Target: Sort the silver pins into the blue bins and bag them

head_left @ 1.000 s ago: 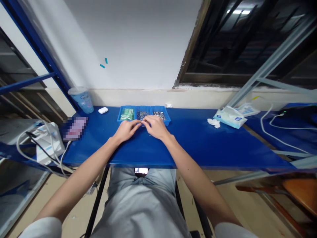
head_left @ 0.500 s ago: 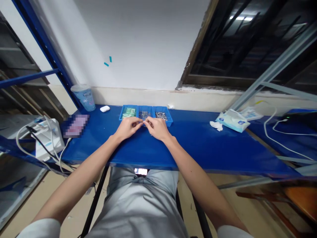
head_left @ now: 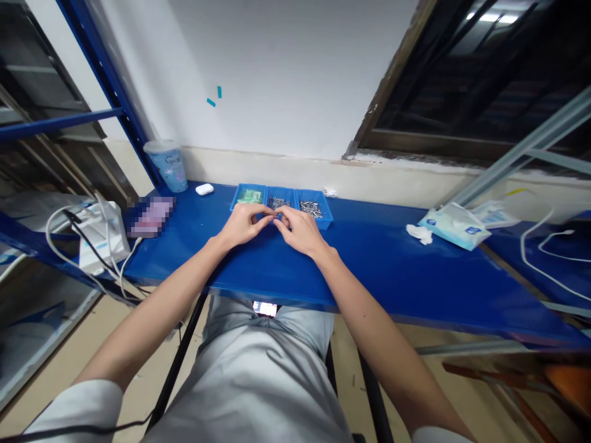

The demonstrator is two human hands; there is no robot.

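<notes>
Over the blue table, my left hand (head_left: 244, 224) and my right hand (head_left: 299, 230) meet at the fingertips, both pinched closed. Whatever is between them is too small to make out. Just beyond the hands stand three blue bins side by side. Green pieces lie in the left bin (head_left: 234, 197). Small metal parts fill the middle bin (head_left: 281, 191), whose near side my fingers partly hide. More slim metal parts, like screws or pins, lie in the right bin (head_left: 325, 219).
To the left are a lidded cup (head_left: 168, 167), a white case (head_left: 204, 189), a blurred-out phone (head_left: 154, 216) and a white device (head_left: 99, 240) with cables. A tissue pack (head_left: 455, 226) and crumpled tissue (head_left: 419, 234) lie right on the blue table (head_left: 383, 271). A lit screen (head_left: 265, 309) shows at my lap.
The whole view has shifted, so table and bins appear a little higher and further right. My hands stay together at the fingertips, with the fingers slightly more arched.
</notes>
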